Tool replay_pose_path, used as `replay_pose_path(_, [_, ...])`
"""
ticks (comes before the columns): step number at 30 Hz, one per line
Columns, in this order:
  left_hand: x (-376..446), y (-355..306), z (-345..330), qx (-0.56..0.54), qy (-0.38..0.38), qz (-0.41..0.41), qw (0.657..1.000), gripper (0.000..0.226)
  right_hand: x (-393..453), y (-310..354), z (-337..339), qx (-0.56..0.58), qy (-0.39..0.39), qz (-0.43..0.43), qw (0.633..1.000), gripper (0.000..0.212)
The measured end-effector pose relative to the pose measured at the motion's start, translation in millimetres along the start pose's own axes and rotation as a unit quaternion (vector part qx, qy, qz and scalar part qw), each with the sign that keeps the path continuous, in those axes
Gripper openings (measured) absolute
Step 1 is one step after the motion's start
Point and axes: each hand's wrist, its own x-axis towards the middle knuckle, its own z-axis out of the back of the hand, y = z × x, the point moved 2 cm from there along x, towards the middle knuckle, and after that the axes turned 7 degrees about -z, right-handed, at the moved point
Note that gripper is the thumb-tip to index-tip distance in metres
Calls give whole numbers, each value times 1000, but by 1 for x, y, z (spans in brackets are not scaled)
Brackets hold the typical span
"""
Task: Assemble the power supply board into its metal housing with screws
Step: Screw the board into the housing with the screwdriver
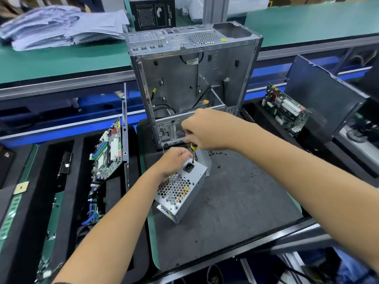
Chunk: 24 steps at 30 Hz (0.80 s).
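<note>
A silver, box-shaped metal power supply housing [182, 191] with a honeycomb-perforated face and a black mains socket is seen tilted on the dark grey work mat [235, 206], near the mat's left edge and toward its middle. The housing is gripped at its upper left side by the left hand [174, 160], whose fingers are curled round the metal. A screwdriver with a yellow-and-black handle and a thin dark shaft [193, 153] is held by the right hand [207, 130], the fingers being closed round the handle from above. The shaft is pointed downward, and its tip is set against the top face of the housing just beside the black socket. A bent grey metal bracket [205, 160] is seen just behind the housing, under the right hand.

An open grey steel computer case [190, 78] is stood upright at the far edge of the mat, with black cables visible inside it. Small black screws [217, 153] are scattered on the mat near the far edge, to the right of the hands. A green circuit board [107, 152] is propped upright in a black foam tray [78, 160] to the left of the mat, and another green circuit board [285, 109] is leaned against a dark metal panel [320, 93] beyond the mat's right side. A heap of pale blue cloths [61, 27] is piled on the green bench surface [51, 60] at the far left.
</note>
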Motion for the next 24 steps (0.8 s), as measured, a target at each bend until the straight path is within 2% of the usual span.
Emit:
replay_pose_path(2, [1, -1, -2, -2, -2, 2, 1000, 29, -2, 3, -1, -48, -26, -11, 998, 34])
replay_pose_path(4, [2, -2, -3, 2, -6, 2, 1000, 29, -3, 3, -1, -44, -23, -4, 999, 32])
replay_pose_path(6, [1, -3, -4, 8, -5, 5, 1000, 28, -5, 3, -1, 24, 36, 16, 999, 16])
replay_pose_path(8, [1, -2, -3, 8, -6, 7, 1000, 28, -5, 3, 0, 86, 80, 39, 992, 18])
replay_pose_path(9, [1, -2, -2, 4, -6, 6, 1000, 28, -4, 4, 1, 84, 76, 46, 993, 19])
replay_pose_path(11, [0, -2, -3, 1, -5, 4, 1000, 29, -3, 7, 0, 21, 19, 40, 999, 12])
replay_pose_path(13, [2, -1, -5, 4, -4, 6, 1000, 29, -1, 8, -2, -48, -42, 11, 998, 21])
replay_pose_path(15, [3, -2, -6, 10, -3, 8, 1000, 30, -2, 6, -4, -83, -69, -9, 994, 31])
replay_pose_path(17, [2, -3, -6, 17, -6, 7, 1000, 35, -2, 4, -6, -60, -32, 13, 998, 27])
replay_pose_path(19, [0, -4, -5, 16, -4, 0, 1000, 31, -4, 0, -5, 43, 49, 37, 997, 9])
replay_pose_path(21, [-1, -6, -5, 5, -1, -6, 1000, 27, -5, -1, -1, 100, 89, 44, 990, 17])
replay_pose_path(24, [-1, -5, -5, 1, -5, -6, 1000, 26, -3, 5, -1, 0, 8, 15, 1000, 16])
